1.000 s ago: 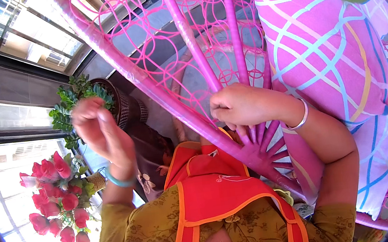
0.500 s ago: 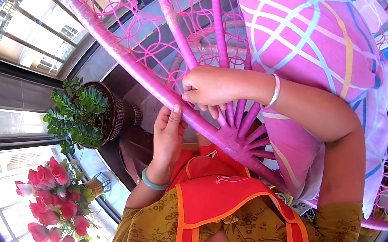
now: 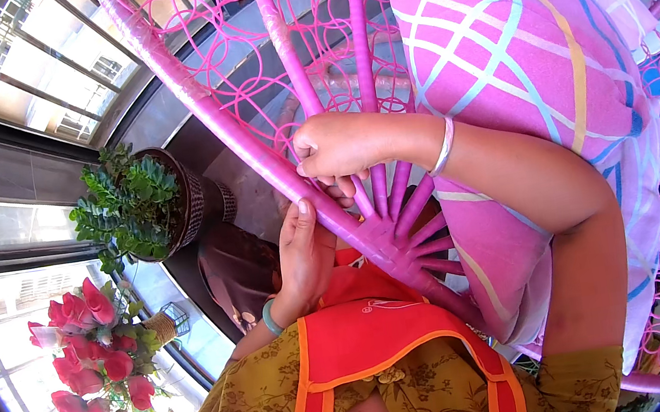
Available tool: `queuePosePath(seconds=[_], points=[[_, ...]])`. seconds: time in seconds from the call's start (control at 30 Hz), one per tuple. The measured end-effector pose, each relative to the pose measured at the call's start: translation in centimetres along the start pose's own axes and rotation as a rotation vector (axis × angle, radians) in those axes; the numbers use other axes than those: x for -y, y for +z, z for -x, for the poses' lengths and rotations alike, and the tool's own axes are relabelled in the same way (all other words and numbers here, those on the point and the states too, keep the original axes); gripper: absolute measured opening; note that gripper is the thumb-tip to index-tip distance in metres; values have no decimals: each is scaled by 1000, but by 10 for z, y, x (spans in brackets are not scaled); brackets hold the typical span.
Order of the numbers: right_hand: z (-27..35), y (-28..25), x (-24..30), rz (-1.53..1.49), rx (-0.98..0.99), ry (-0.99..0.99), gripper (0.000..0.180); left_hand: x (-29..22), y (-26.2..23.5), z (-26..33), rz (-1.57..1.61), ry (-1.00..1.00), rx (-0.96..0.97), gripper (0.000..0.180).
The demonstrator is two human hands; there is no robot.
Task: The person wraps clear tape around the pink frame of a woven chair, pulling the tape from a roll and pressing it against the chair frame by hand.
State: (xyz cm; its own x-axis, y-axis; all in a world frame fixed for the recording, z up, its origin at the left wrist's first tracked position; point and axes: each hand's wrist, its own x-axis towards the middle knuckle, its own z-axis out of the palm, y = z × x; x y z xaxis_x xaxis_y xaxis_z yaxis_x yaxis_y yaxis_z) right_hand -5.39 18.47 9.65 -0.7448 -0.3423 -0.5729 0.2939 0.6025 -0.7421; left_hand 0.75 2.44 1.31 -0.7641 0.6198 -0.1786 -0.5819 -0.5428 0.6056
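A thick pink tube point(image 3: 243, 146), part of a hanging-chair-like frame, slants across the middle. My left hand point(image 3: 304, 247), with a pale green bangle at the wrist, wraps round it from below; the thumb lies on the near side and fingertips show past the far side. Just above, my right hand point(image 3: 347, 147), wearing a silver bangle, is closed in a pinch beside the tube. Whatever its fingers hold, if anything, is hidden. Several thinner pink bars point(image 3: 373, 138) fan out from a joint point(image 3: 393, 243) to the right of my hands. Shiny clear film covers the tube's upper part.
A large pink patterned cushion point(image 3: 486, 60) fills the right side, under my right forearm. Curly pink netting point(image 3: 246, 75) spans the bars. On the left stand a potted green plant point(image 3: 134, 203) and a bunch of red roses point(image 3: 83, 355) by the windows.
My left hand has shifted slightly downward and now reaches round the tube, its fingertips showing on the far side. My right hand stays pinched near the same spot. The whole view has shifted a little.
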Motion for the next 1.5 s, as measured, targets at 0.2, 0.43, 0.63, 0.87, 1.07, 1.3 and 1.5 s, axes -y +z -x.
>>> queuePosePath(seconds=[0.2, 0.43, 0.63, 0.87, 1.07, 1.3, 1.5], points=[[3, 0, 0, 49, -31, 0, 19, 5, 1, -3, -91, 25, -69, 41], [3, 6, -6, 39, -74, -56, 17, 2, 1, -5, -133, 78, -74, 40], [6, 10, -5, 107, -46, -64, 14, 4, 0, -5, -150, 79, -92, 41], [12, 15, -10, 133, 2, -29, 13, 12, -3, 0, -105, 8, -67, 42], [11, 5, -12, -62, 140, 30, 16, 3, -8, 0, -22, -68, 19, 38], [4, -4, -3, 138, 112, 54, 21, 1, -21, -9, -8, -87, 71, 35], [-2, 1, 0, 24, -41, 41, 24, 0, -24, -10, 20, -96, 127, 33]])
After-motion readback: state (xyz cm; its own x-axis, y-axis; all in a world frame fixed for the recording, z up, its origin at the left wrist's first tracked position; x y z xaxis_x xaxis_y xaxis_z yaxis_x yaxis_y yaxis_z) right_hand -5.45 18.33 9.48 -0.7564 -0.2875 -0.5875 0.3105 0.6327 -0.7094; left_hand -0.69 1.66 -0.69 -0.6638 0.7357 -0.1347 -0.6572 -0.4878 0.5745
